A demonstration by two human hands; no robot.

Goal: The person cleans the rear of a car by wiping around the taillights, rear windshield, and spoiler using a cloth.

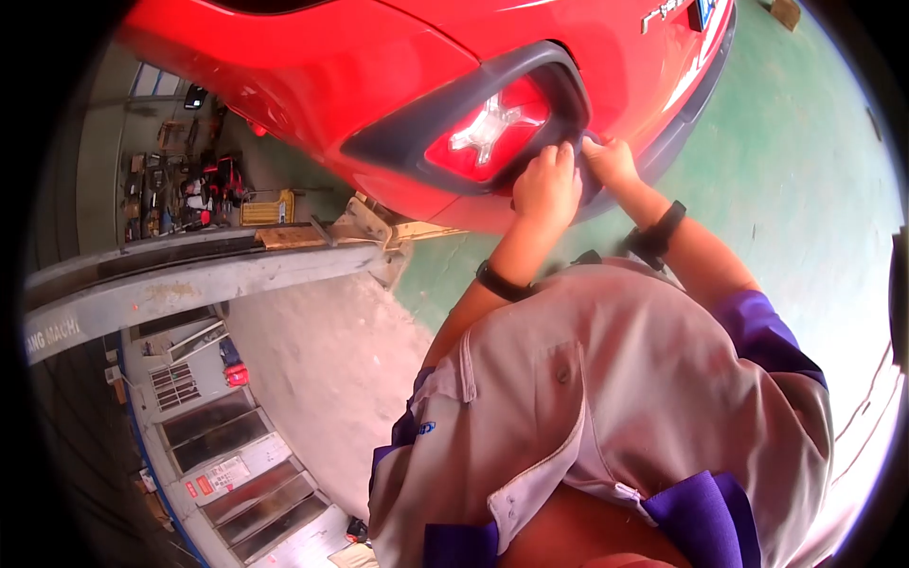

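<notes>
A lamp with a red and clear lens (pixel 490 131) sits in the corner of a red car body (pixel 369 66). A dark plastic trim surround (pixel 402 142) frames the lamp. My left hand (pixel 549 186) has its fingers curled at the lower edge of this trim, just below the lamp. Close beside it, my right hand (pixel 611 163) pinches the trim's lower right corner with the thumb on top. My fingers hide the part of the edge between them. Each wrist has a black band.
A grey metal lift beam (pixel 218 284) reaches from the left toward the car, with wooden blocks (pixel 365 222) at its end. Tools hang on a wall (pixel 194 189) at the far left. Windowed cabinets (pixel 237 464) stand lower left. The floor (pixel 786 151) is green on the right.
</notes>
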